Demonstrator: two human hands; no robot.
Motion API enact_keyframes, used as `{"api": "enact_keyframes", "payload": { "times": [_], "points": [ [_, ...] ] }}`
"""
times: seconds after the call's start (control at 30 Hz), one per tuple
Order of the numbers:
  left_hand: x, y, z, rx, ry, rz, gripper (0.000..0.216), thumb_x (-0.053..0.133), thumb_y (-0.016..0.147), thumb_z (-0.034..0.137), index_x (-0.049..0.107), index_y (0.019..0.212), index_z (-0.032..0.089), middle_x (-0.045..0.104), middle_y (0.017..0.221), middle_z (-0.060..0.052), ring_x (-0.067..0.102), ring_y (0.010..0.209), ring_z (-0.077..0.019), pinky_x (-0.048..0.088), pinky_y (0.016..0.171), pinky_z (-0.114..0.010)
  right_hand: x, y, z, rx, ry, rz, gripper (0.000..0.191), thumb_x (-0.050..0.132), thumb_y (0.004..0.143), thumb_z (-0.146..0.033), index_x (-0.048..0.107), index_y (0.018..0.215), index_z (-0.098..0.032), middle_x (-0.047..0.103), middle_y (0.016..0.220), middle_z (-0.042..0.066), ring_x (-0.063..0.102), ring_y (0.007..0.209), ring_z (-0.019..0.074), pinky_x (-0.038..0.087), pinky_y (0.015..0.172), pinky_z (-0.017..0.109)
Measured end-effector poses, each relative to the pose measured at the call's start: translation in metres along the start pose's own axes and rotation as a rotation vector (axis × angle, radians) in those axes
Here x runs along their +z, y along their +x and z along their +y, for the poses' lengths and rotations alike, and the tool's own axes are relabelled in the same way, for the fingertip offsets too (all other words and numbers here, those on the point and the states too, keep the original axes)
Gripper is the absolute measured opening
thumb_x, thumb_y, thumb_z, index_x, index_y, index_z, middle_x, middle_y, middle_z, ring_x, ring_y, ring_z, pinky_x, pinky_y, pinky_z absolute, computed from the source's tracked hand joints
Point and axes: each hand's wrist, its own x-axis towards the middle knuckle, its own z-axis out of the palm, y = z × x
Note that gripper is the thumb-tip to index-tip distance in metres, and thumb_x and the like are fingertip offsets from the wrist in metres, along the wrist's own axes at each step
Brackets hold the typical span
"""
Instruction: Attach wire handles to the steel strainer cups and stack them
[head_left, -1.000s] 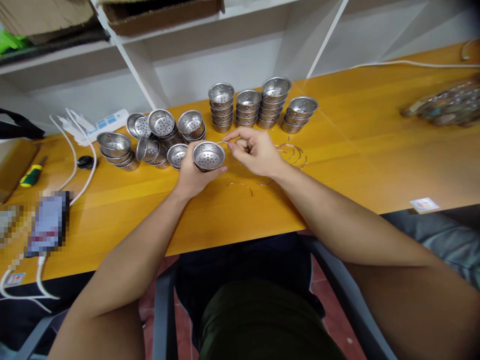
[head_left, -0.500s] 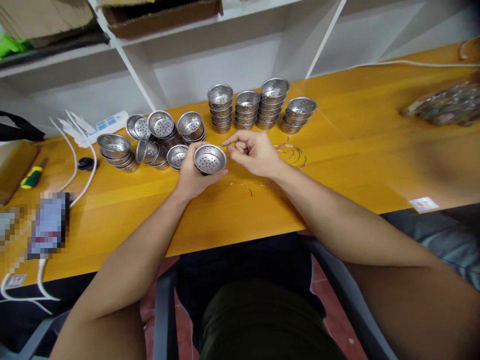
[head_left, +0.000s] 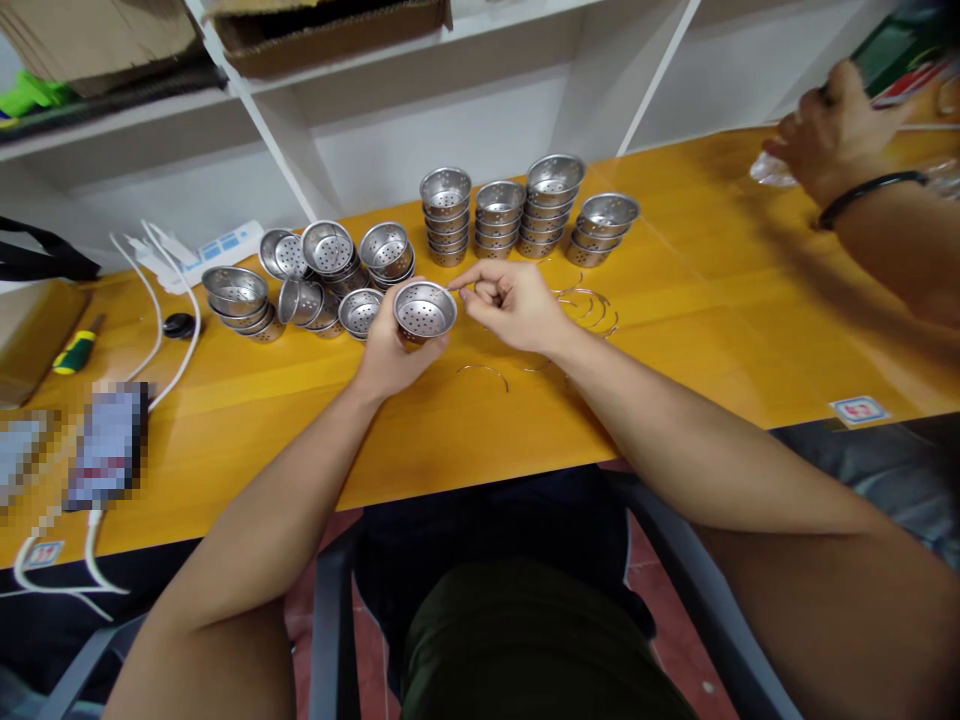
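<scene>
A small perforated metal cup (head_left: 425,318) sits in my left hand (head_left: 394,350), its fingers wrapped round the side and its open top facing me. My right hand (head_left: 517,305) is just to the right of the cup, with the index fingertip close to the rim. Its other fingers are curled in, and whether they pinch something thin I cannot make out. Beneath and beside my right hand lie several thin curved wires (head_left: 596,308). One more curved wire (head_left: 486,370) rests nearer the table edge.
Neat stacks of perforated cups (head_left: 448,222) stand behind my hands. Looser cups (head_left: 300,300) are grouped at left, near a power strip (head_left: 229,255), a screwdriver (head_left: 77,347) and white cables. At far right, a co-worker's hand (head_left: 840,140) reaches over the yellow table (head_left: 712,300).
A co-worker's hand and forearm have come into view at the far right. My hands and the cup stay nearly in place; the whole view shifts slightly.
</scene>
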Motion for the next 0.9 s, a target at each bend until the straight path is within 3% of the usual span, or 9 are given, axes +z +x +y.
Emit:
{"api": "enact_keyframes", "payload": {
  "times": [0.1, 0.23, 0.4, 0.5, 0.6, 0.77, 0.9],
  "points": [
    [-0.001, -0.001, -0.002, 0.014, -0.020, -0.002, 0.083, 0.095, 0.108, 0.066, 0.057, 0.174, 0.033, 0.076, 0.162, -0.014, 0.082, 0.148, -0.0325, 0.073, 0.123, -0.048, -0.001, 0.000, 0.003, 0.021, -0.016, 0.012, 0.013, 0.076, 0.107, -0.026, 0.085, 0.112, -0.018, 0.042, 0.061, -0.012, 0.031, 0.055, 0.0110, 0.026, 0.061, 0.031],
    [-0.006, 0.001, 0.004, -0.027, 0.127, 0.035, 0.088, 0.110, 0.093, 0.064, 0.068, 0.163, 0.030, 0.077, 0.154, -0.013, 0.081, 0.145, -0.0347, 0.069, 0.129, -0.055, 0.000, 0.000, 0.003, 0.008, -0.021, 0.006, 0.013, 0.075, 0.108, -0.025, 0.084, 0.114, -0.017, 0.041, 0.061, -0.012, 0.030, 0.054, 0.0107, 0.025, 0.061, 0.031],
    [-0.007, 0.003, 0.010, -0.020, 0.125, 0.026, 0.083, 0.111, 0.092, 0.071, 0.070, 0.151, 0.029, 0.079, 0.143, -0.009, 0.083, 0.133, -0.0316, 0.071, 0.119, -0.051, 0.002, -0.002, -0.003, -0.012, 0.003, -0.042, 0.015, 0.074, 0.110, -0.026, 0.082, 0.117, -0.016, 0.039, 0.062, -0.013, 0.031, 0.055, 0.0104, 0.027, 0.061, 0.030],
    [-0.005, 0.002, 0.008, -0.042, 0.107, 0.020, 0.092, 0.112, 0.090, 0.075, 0.065, 0.154, 0.029, 0.080, 0.141, -0.008, 0.085, 0.125, -0.0293, 0.072, 0.113, -0.048, 0.002, -0.002, -0.005, -0.029, 0.010, -0.049, 0.015, 0.072, 0.110, -0.027, 0.082, 0.115, -0.016, 0.040, 0.062, -0.014, 0.032, 0.054, 0.0099, 0.027, 0.060, 0.030],
    [-0.005, 0.002, 0.003, -0.045, 0.141, 0.057, 0.102, 0.118, 0.082, 0.074, 0.063, 0.155, 0.031, 0.081, 0.141, -0.008, 0.086, 0.127, -0.0304, 0.072, 0.117, -0.050, 0.002, -0.002, -0.004, -0.037, 0.007, -0.045, 0.015, 0.073, 0.110, -0.026, 0.082, 0.115, -0.016, 0.039, 0.062, -0.014, 0.032, 0.054, 0.0100, 0.027, 0.060, 0.030],
    [-0.004, 0.000, 0.001, -0.047, 0.086, 0.029, 0.100, 0.109, 0.096, 0.068, 0.055, 0.173, 0.033, 0.078, 0.157, -0.012, 0.084, 0.144, -0.0348, 0.072, 0.127, -0.054, 0.001, -0.001, -0.003, -0.002, 0.008, -0.046, 0.011, 0.074, 0.109, -0.026, 0.080, 0.112, -0.018, 0.038, 0.061, -0.013, 0.030, 0.055, 0.0106, 0.027, 0.060, 0.030],
    [-0.003, 0.000, 0.004, -0.018, 0.028, -0.017, 0.091, 0.101, 0.102, 0.061, 0.054, 0.174, 0.033, 0.074, 0.167, -0.015, 0.079, 0.158, -0.0360, 0.070, 0.132, -0.054, 0.000, 0.000, -0.003, 0.012, 0.004, -0.035, 0.013, 0.074, 0.111, -0.029, 0.081, 0.112, -0.018, 0.038, 0.062, -0.013, 0.030, 0.055, 0.0109, 0.025, 0.060, 0.030]
  ]
}}
